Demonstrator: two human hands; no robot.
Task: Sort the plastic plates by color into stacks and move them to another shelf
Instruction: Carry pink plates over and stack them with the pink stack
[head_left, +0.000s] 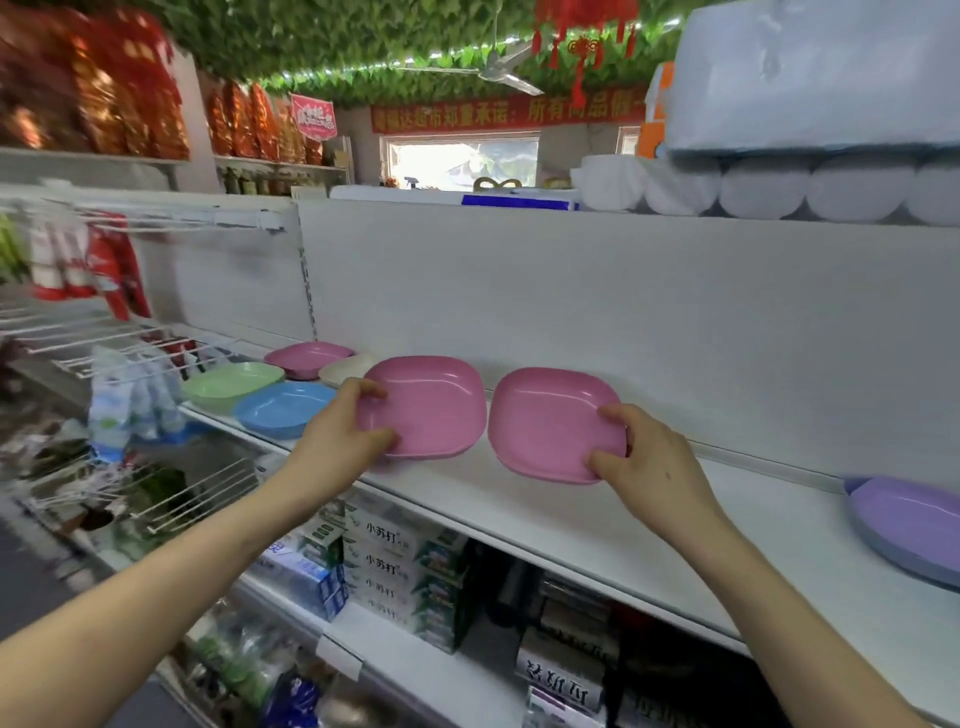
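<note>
Pink plates pinched one per hand, left plate should nest squarely onto right plate above the shelf.

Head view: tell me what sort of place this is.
Most likely a small supermarket: long white display shelves, stacked boxed goods on the shelf below, and a red banner hung across the far wall.

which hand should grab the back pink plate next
Probably left: the left hand, gripping the left pink plate, is nearest the back pink plate; the right hand grips the right pink plate, farther off.
</note>
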